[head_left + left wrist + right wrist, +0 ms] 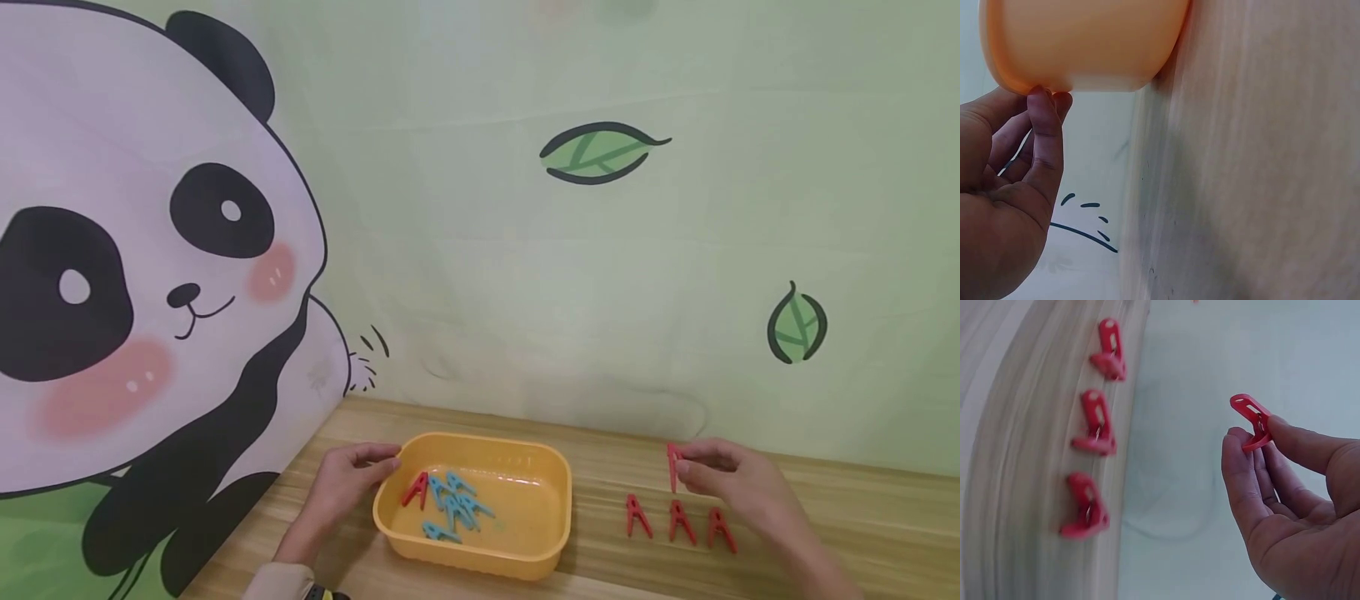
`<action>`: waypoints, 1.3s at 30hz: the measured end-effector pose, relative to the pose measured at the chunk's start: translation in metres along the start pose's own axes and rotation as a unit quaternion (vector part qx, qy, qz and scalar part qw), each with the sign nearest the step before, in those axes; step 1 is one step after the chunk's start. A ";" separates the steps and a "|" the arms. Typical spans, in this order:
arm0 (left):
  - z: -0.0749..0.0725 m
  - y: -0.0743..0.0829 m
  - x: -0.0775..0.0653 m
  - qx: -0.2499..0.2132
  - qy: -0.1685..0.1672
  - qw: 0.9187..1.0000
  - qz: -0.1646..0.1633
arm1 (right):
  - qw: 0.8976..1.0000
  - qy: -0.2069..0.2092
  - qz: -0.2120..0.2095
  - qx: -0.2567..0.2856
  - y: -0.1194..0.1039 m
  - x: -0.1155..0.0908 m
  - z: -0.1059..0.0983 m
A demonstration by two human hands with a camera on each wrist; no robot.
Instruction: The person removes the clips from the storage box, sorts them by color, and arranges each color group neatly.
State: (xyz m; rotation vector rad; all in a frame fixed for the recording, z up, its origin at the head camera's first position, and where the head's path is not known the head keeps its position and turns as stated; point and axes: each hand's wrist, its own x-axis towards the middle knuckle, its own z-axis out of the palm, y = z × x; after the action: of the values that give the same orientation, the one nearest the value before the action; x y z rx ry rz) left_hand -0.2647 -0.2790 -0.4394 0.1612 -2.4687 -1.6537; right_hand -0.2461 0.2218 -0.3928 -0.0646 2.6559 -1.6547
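A yellow plastic basin (480, 562) stands on the table. Its upper left rim is pinched between the thumb and fingers of my left hand (348, 481), and the left wrist view has the fingertips at the rim of the basin wall (1085, 47). Inside lie one red clothespin (417, 490) and several blue clothespins (457, 510). To the right, my right hand (723, 477) pinches another red clothespin (1252, 419) above the tabletop. Below that hand, three more red clothespins stand in a row: left (637, 517), middle (681, 522) and right (721, 530).
The wooden table (600, 575) meets a pale green wall cloth (480, 317) at its back edge. A large printed panda (225, 108) fills the left side of the cloth, with printed leaves (600, 153) to the right.
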 end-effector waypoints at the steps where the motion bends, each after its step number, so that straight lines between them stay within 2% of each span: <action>1: 0.000 0.000 0.000 0.000 0.000 1.000 0.001 | 1.000 0.001 0.006 0.002 0.003 0.000 -0.003; 7: 0.000 -0.002 0.001 0.002 -0.003 1.000 0.009 | 1.000 0.000 0.011 -0.005 0.018 0.000 -0.015; 16: -0.002 0.000 -0.001 0.005 -0.004 1.000 0.004 | 1.000 -0.004 0.022 -0.021 0.040 0.000 -0.035; 20: -0.003 0.001 -0.002 0.010 -0.002 1.000 -0.003 | 0.999 -0.012 0.040 -0.022 0.047 0.003 -0.041; 23: -0.005 0.000 -0.002 0.010 -0.002 1.000 -0.006 | 0.997 -0.013 0.081 -0.012 0.051 0.007 -0.044; 27: -0.005 0.000 -0.002 0.007 -0.006 1.000 -0.007 | 0.993 -0.020 0.109 -0.040 0.058 0.009 -0.049; 30: -0.005 -0.001 -0.002 0.006 -0.005 1.000 -0.008 | 0.992 -0.025 0.106 -0.068 0.062 0.007 -0.051; 36: -0.006 0.001 -0.003 0.006 -0.005 1.000 -0.008 | 0.988 -0.037 0.139 -0.050 0.066 0.006 -0.051; 39: -0.006 0.002 -0.003 0.009 -0.005 1.000 -0.008 | 0.988 -0.047 0.134 -0.058 0.068 0.005 -0.051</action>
State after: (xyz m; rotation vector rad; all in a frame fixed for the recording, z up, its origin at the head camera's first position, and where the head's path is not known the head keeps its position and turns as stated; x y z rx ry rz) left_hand -0.2602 -0.2836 -0.4356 0.1754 -2.4965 -1.6446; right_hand -0.2550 0.2974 -0.4316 0.1992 2.5548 -1.3822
